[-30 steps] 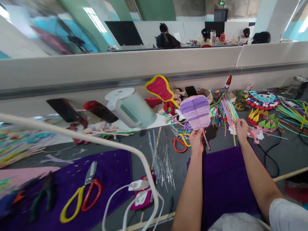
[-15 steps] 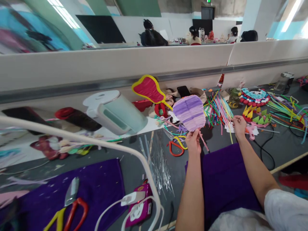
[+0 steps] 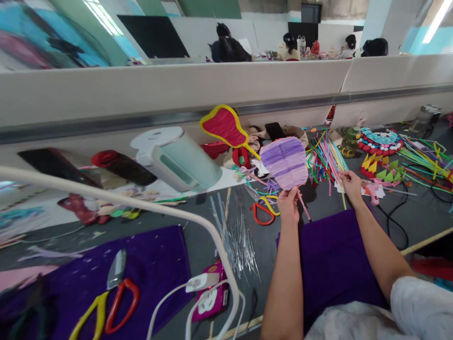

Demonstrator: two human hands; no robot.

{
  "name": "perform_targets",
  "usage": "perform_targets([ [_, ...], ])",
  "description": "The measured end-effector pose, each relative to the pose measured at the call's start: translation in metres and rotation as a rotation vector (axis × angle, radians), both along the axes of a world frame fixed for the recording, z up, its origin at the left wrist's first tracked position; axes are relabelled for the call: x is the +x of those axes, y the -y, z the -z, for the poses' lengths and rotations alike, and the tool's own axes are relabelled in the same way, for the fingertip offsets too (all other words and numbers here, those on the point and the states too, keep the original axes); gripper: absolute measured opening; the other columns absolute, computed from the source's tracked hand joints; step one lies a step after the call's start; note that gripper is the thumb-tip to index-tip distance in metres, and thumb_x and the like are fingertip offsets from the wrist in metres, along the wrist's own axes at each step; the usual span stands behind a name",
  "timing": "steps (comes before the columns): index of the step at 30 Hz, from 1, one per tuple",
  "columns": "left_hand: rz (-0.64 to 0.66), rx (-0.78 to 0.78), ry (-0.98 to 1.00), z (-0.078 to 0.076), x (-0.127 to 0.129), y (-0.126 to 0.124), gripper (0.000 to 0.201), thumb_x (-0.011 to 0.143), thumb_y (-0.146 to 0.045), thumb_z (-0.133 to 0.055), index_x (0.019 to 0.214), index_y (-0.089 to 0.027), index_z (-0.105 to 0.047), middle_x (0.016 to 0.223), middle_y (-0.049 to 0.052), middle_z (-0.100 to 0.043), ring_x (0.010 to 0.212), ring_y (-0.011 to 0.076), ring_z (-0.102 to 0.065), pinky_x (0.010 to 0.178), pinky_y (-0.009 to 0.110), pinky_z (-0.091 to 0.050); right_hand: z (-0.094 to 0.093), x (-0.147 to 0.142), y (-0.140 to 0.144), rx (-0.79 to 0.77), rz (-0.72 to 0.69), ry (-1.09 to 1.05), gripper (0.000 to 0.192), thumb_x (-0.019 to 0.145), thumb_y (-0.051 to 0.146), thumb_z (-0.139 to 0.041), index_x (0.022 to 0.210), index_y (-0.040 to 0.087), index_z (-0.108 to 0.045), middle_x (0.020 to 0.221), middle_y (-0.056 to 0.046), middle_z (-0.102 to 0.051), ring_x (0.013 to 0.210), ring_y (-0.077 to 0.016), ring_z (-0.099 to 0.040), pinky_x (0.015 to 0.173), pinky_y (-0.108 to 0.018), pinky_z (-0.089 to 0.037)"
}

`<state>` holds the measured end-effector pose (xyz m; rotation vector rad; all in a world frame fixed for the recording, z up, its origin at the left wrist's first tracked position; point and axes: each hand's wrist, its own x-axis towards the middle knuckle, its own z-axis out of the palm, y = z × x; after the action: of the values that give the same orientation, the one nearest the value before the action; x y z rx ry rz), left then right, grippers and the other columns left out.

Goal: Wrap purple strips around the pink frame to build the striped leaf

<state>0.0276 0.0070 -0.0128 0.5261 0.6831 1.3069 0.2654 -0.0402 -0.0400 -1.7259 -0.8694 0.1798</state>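
Since 0.5 s ago our view has swung a bit, so the purple woven piece sits slightly right in frame, but it's held up same as before, and our right hand has stayed at the pipe cleaner pile. Nearest us: purple cloth under both forearms, w/ a second purple mat to the left carrying yellow/red scissors. White lamp arm curves across the foreground; pink power strip w/ white plug lies beside it on the grey bench. Next out, a bundle of thin wires and small red-handled scissors. Our left hand has fingers pinched shut on the woven piece's stem, holding it upright above the bench, just in front of the pile. Right hand's fingers are curled on a strand at the pile's near edge; can't tell if truly gripped. Further back: pale green jug on its side, red-yellow woven shape, then the divider wall.
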Motion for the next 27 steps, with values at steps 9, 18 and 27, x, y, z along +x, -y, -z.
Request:
perform_targets([
  [9,-0.002,-0.002,-0.024,0.001,-0.001,-0.001,0.026,0.054,-0.022,-0.084,0.074,-0.014,-0.068,0.069,-0.001,-0.068,0.058,0.0078,-0.061,0.058,0.021,-0.048,-0.002,0.002,0.0,0.071,0.03,-0.077,0.03,0.071,0.042,-0.057,0.083,0.015,-0.065,0.073,-0.005,-0.066,0.06,-0.0161,-0.056,0.056,-0.028,-0.045],
  [18,-0.002,-0.022,0.013,0.001,-0.002,-0.003,0.027,0.053,-0.022,-0.084,0.074,-0.015,-0.069,0.067,-0.001,-0.068,0.055,0.0066,-0.059,0.057,0.02,-0.047,-0.016,0.038,-0.022,-0.078,-0.082,0.058,0.029,0.073,0.04,-0.058,0.082,0.015,-0.07,0.067,-0.006,-0.067,0.061,-0.0185,-0.058,0.059,-0.029,-0.045],
  [27,0.045,-0.01,0.034,0.004,-0.003,-0.004,0.025,0.056,-0.022,-0.083,0.076,-0.016,-0.07,0.07,-0.001,-0.07,0.057,0.0067,-0.06,0.058,0.02,-0.048,-0.036,0.085,-0.09,-0.317,0.005,0.207,0.021,0.071,0.027,-0.058,0.079,0.016,-0.074,0.072,-0.005,-0.071,0.066,-0.0173,-0.061,0.063,-0.027,-0.045],
])
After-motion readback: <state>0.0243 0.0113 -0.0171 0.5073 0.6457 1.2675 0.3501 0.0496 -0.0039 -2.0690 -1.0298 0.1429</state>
